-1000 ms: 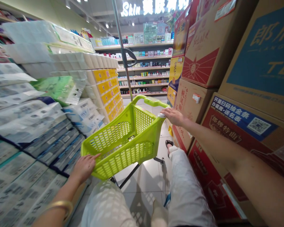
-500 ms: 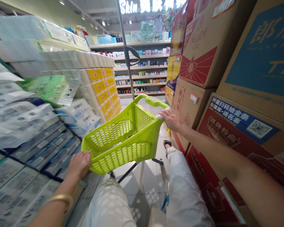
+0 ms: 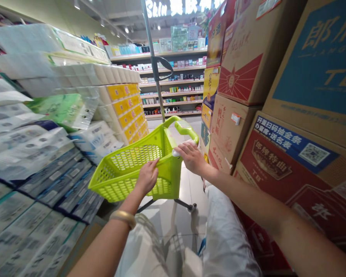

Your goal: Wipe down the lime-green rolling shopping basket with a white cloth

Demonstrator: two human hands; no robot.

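A lime-green plastic shopping cart (image 3: 167, 186) stands across the aisle in front of me, its handle (image 3: 196, 134) towards the right. My left hand (image 3: 147, 177), with a gold bangle on the wrist, is closed over the near rim of the cart's basket, thumb on top. At the rear corner beside the handle, my right hand (image 3: 192, 157) presses a crumpled white cloth or tissue (image 3: 176, 152) against the plastic, fingers bent over it. Whether it is cloth or paper I cannot tell. No goods show inside the basket.
Packs of paper rolls and tissues (image 3: 46, 142) are piled on the left. Large cartons (image 3: 239, 80) form a wall on the right. A grey pole (image 3: 157, 77) rises beyond the cart, before shelves of small products (image 3: 184, 82). My knees are close below the cart.
The cart has turned and shifted left. My left hand has moved from its front end to the near rim, towards the handle. My right hand and the white cloth have moved left with the corner.
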